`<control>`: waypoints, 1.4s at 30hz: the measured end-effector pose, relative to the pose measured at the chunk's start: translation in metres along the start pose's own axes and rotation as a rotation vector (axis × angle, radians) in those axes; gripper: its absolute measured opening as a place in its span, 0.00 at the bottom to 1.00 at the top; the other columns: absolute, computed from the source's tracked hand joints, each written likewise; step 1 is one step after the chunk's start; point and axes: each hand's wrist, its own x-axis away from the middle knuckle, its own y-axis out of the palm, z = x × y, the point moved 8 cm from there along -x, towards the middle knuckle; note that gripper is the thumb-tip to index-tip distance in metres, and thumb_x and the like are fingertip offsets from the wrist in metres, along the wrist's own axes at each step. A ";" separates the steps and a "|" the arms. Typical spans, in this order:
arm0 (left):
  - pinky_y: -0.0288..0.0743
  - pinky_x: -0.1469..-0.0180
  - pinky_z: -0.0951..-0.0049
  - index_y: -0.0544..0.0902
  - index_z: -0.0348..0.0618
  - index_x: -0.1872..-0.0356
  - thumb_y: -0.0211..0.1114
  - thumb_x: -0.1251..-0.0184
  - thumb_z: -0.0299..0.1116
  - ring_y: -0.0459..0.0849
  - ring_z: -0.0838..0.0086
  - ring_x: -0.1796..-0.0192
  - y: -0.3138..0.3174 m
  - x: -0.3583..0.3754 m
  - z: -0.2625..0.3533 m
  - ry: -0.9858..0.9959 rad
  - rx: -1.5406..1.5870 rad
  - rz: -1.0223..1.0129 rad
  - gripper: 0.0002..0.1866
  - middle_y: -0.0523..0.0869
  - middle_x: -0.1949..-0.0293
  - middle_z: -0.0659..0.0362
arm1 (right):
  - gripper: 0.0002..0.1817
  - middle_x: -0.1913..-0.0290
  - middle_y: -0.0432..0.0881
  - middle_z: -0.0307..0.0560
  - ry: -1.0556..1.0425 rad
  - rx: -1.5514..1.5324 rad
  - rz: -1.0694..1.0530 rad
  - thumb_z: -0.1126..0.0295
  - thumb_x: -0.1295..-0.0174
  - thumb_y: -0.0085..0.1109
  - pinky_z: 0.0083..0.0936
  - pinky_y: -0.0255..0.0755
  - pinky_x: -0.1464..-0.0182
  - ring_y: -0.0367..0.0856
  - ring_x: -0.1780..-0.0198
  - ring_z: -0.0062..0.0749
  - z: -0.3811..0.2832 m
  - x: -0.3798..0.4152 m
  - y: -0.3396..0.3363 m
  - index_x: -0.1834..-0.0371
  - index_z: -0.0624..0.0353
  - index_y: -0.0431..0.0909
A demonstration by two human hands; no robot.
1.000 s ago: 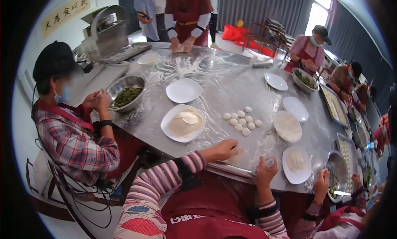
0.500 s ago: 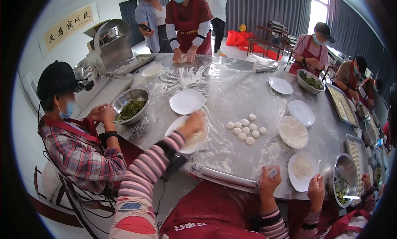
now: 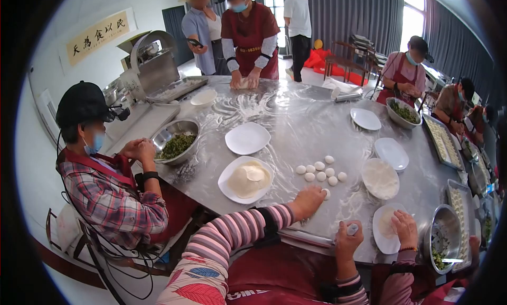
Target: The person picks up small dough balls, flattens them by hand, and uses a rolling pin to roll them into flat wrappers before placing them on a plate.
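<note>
My left hand (image 3: 308,202), in a striped sleeve, reaches to the near side of a group of small white dough balls (image 3: 321,176). Its fingers are closed at a dough ball (image 3: 326,194) that shows just past the fingertips. My right hand (image 3: 347,241) grips the handle end of a metal rolling pin (image 3: 306,237) lying along the table's near edge. Left of the dough balls, a white plate (image 3: 226,193) bears a stack of flat round dough wrappers (image 3: 247,179).
A floured steel table (image 3: 296,120) holds white plates (image 3: 248,138) and bowls of green filling (image 3: 179,146). At right a co-worker's hand (image 3: 404,228) is over a plate (image 3: 381,236), beside a steel bowl (image 3: 443,236) and trays of dumplings (image 3: 458,212). Another co-worker sits at left.
My left hand has moved from over the plate of wrappers, right and down, to the dough balls. My right hand stays on the rolling pin. The co-worker's hand at right has moved onto its plate.
</note>
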 end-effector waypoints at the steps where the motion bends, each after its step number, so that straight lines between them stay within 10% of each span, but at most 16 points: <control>1: 0.73 0.53 0.59 0.74 0.38 0.58 0.51 0.43 0.26 0.76 0.56 0.52 0.001 0.000 -0.001 0.005 -0.008 0.007 0.12 0.77 0.59 0.49 | 0.10 0.81 0.70 0.43 0.017 0.009 -0.020 0.80 0.51 0.62 0.22 0.65 0.76 0.69 0.80 0.24 0.000 -0.001 0.001 0.77 0.60 0.67; 15: 0.75 0.61 0.65 0.81 0.40 0.76 0.72 0.60 0.34 0.83 0.58 0.64 -0.006 0.029 -0.029 -0.275 0.432 -0.181 0.11 0.83 0.71 0.50 | 0.11 0.85 0.69 0.37 0.141 -0.115 -0.064 0.80 0.48 0.60 0.21 0.63 0.80 0.68 0.82 0.19 -0.032 -0.001 0.013 0.78 0.60 0.66; 21: 0.75 0.64 0.68 0.83 0.40 0.77 0.69 0.59 0.30 0.83 0.64 0.70 0.027 0.026 -0.013 -0.202 0.737 -0.201 0.07 0.84 0.75 0.52 | 0.11 0.85 0.69 0.36 -0.117 0.105 -0.072 0.81 0.48 0.60 0.20 0.61 0.81 0.66 0.82 0.16 -0.020 -0.045 0.035 0.79 0.60 0.66; 26: 0.74 0.63 0.69 0.82 0.36 0.72 0.67 0.54 0.29 0.83 0.67 0.67 0.035 0.020 -0.006 -0.129 0.650 -0.443 0.08 0.84 0.72 0.50 | 0.11 0.84 0.71 0.42 -0.017 0.071 -0.059 0.77 0.50 0.63 0.26 0.65 0.77 0.69 0.81 0.22 0.010 -0.039 0.030 0.78 0.61 0.67; 34: 0.72 0.65 0.64 0.80 0.39 0.72 0.63 0.54 0.28 0.82 0.59 0.67 0.019 0.024 -0.013 -0.129 0.601 -0.235 0.07 0.82 0.72 0.47 | 0.11 0.85 0.72 0.47 -0.068 0.219 -0.011 0.76 0.51 0.64 0.31 0.67 0.76 0.73 0.82 0.33 -0.018 -0.055 0.042 0.78 0.61 0.68; 37: 0.73 0.67 0.63 0.80 0.38 0.72 0.63 0.53 0.28 0.82 0.58 0.70 0.028 0.019 -0.009 -0.042 0.586 -0.387 0.07 0.82 0.71 0.47 | 0.11 0.85 0.72 0.49 0.209 -0.049 -0.163 0.75 0.52 0.64 0.32 0.67 0.76 0.73 0.82 0.35 0.000 -0.047 0.048 0.77 0.61 0.68; 42: 0.73 0.65 0.62 0.78 0.39 0.74 0.63 0.52 0.28 0.81 0.58 0.68 0.019 0.033 -0.016 -0.079 0.593 -0.320 0.05 0.81 0.73 0.48 | 0.09 0.83 0.73 0.51 -0.096 0.170 -0.037 0.75 0.51 0.63 0.34 0.67 0.75 0.75 0.80 0.39 -0.003 -0.025 0.018 0.75 0.62 0.70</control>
